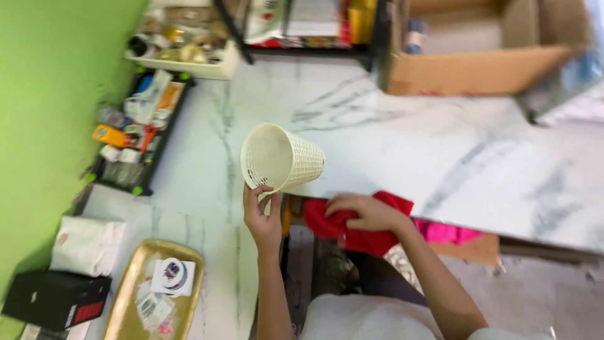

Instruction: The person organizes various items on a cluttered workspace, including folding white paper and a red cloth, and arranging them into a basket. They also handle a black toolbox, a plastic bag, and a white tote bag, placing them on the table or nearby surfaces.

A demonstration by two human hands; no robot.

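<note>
The cream perforated plastic basket (282,157), judged light and stiff, is being pinched at its rim by the left hand (263,217) near the surface's (440,151) front edge; the right hand (365,212) is closing on soft red cloth (352,234).

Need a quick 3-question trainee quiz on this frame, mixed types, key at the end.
1. True or false: the left hand holds the cream lattice basket upright on the marble counter.
2. What does the right hand rest on? A) red cloth B) gold tray C) cardboard box
3. Fill in: the wall at the frame's left edge is ____.

Key: 1 false, the basket is tipped on its side, opening toward the camera, pinched at the rim. 2 A. 3 green.
</note>
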